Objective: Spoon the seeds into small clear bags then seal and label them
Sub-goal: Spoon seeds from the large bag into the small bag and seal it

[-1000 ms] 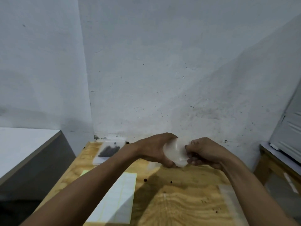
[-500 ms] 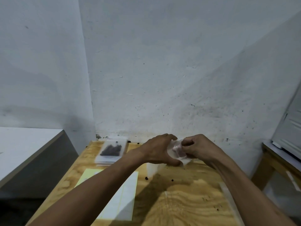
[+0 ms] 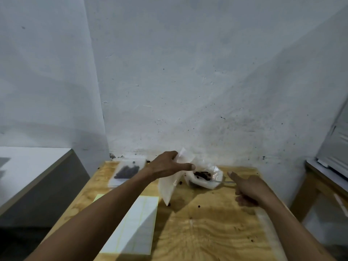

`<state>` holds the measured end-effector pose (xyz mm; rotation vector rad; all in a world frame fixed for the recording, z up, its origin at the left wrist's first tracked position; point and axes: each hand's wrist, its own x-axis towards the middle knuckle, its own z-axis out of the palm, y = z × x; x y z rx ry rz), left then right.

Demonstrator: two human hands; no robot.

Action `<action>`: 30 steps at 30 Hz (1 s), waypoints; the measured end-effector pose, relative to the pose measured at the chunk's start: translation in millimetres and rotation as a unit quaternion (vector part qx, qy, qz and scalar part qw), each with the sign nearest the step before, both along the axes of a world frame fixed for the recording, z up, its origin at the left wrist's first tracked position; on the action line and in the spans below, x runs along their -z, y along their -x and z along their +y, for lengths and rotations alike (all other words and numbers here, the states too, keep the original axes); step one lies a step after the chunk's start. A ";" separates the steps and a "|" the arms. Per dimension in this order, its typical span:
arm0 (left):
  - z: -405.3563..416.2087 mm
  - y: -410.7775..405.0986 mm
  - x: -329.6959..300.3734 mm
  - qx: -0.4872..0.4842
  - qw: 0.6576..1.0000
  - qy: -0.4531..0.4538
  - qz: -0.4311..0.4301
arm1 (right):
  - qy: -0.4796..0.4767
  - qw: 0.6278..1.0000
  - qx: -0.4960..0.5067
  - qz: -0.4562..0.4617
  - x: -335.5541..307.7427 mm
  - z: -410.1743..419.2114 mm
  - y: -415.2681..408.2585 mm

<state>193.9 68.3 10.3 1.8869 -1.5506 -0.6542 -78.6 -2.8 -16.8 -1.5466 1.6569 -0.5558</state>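
Plywood bench (image 3: 216, 232) fills the lower centre of the frame and abuts a grey-white wall (image 3: 188, 81). Left hand (image 3: 167, 165) sits just above frame centre-bottom, its fingers and thumb pinching the upper part of a small clear bag (image 3: 169, 185), which hangs down with its lower corner touching or nearly touching the bench surface. Right hand (image 3: 248, 187) is at centre right, holding nothing, index finger extended toward the left and remaining fingers loosely curled; it lies just beside a spoon handle (image 3: 228, 182), and contact cannot be confirmed. Right of the held bag, an open plastic pouch (image 3: 205, 176) rests on the bench and contains dark seeds (image 3: 202, 174). At the upper left corner of the bench, a filled bag (image 3: 128, 171) of dark seeds lies flat on a stack of similar bags. White label sheet (image 3: 135, 228) lies at lower left of the bench, partly under the left forearm. Loose seeds are scattered across the bench surface
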 end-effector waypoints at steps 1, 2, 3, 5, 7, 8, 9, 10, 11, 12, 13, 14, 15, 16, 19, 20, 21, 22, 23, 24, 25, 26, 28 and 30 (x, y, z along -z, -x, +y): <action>-3.2 0.4 2.9 0.001 0.999 -0.018 0.050 | -0.018 0.999 0.011 -0.036 8.3 -0.1 -0.7; -5.3 2.4 5.3 0.004 0.996 -0.036 0.087 | -0.029 0.997 0.023 -0.068 15.9 -1.3 -2.4; -8.5 4.2 8.4 0.008 0.993 -0.052 0.108 | -0.038 0.994 0.037 -0.098 21.2 -2.8 -5.3; -14.6 8.6 14.7 0.022 0.988 -0.077 0.134 | -0.031 0.987 0.060 -0.144 27.1 -6.9 -13.2; -18.9 13.9 17.0 0.036 0.983 -0.082 0.163 | 0.007 0.983 0.068 -0.170 29.7 -12.3 -20.4; -21.0 15.1 17.4 0.036 0.980 -0.080 0.181 | 0.030 0.980 0.077 -0.180 30.0 -15.1 -22.7; -22.5 16.4 16.8 0.037 0.976 -0.074 0.200 | 0.050 0.978 0.089 -0.180 29.2 -17.5 -24.3; -24.2 17.0 16.9 0.039 0.973 -0.068 0.217 | 0.059 0.979 0.098 -0.167 28.8 -20.7 -25.0; -25.1 18.0 16.5 0.044 0.970 -0.063 0.229 | 0.053 0.983 0.101 -0.145 28.1 -22.9 -24.9; -25.6 18.9 15.9 0.044 0.969 -0.058 0.238 | 0.032 0.986 0.099 -0.128 27.4 -24.4 -24.1; -25.8 19.7 15.3 0.044 0.968 -0.057 0.241 | 0.002 0.988 0.094 -0.120 27.1 -25.3 -22.8; -26.3 20.8 15.5 0.045 0.968 -0.058 0.240 | -0.028 0.988 0.089 -0.121 28.6 -26.2 -21.0; -26.0 23.1 15.8 0.049 0.969 -0.063 0.235 | -0.050 0.987 0.085 -0.125 31.7 -27.4 -19.5; -25.2 26.3 16.1 0.052 0.969 -0.069 0.230 | -0.062 0.985 0.086 -0.135 35.3 -28.5 -18.6; -23.6 37.6 21.5 0.050 0.972 -0.091 0.210 | -0.037 0.975 0.109 -0.191 43.3 -31.2 -22.2; -23.1 40.9 24.0 0.041 0.974 -0.091 0.205 | -0.012 0.974 0.115 -0.197 45.4 -32.2 -24.8; -22.9 43.0 26.3 0.026 0.975 -0.086 0.202 | 0.021 0.974 0.115 -0.193 46.4 -31.9 -27.8; -22.5 44.2 27.6 0.005 0.976 -0.079 0.201 | 0.063 0.975 0.112 -0.183 47.0 -31.4 -30.2; -22.8 43.9 28.8 -0.019 0.977 -0.072 0.202 | 0.116 0.973 0.103 -0.170 45.9 -30.6 -31.9; -24.2 42.4 29.9 -0.044 0.976 -0.064 0.204 | 0.182 0.969 0.091 -0.144 43.1 -28.7 -32.1; -25.7 40.4 30.3 -0.063 0.974 -0.057 0.210 | 0.252 0.959 0.074 -0.105 37.8 -25.6 -31.6; -26.4 38.5 28.9 -0.078 0.972 -0.048 0.218 | 0.318 0.945 0.055 -0.056 31.1 -22.4 -30.2; -27.5 34.7 26.9 -0.090 0.970 -0.031 0.224 | 0.386 0.921 0.021 0.045 14.0 -14.5 -28.1; -29.0 33.4 24.4 -0.086 0.973 -0.018 0.212 | 0.369 0.921 0.004 0.126 3.3 -9.7 -29.8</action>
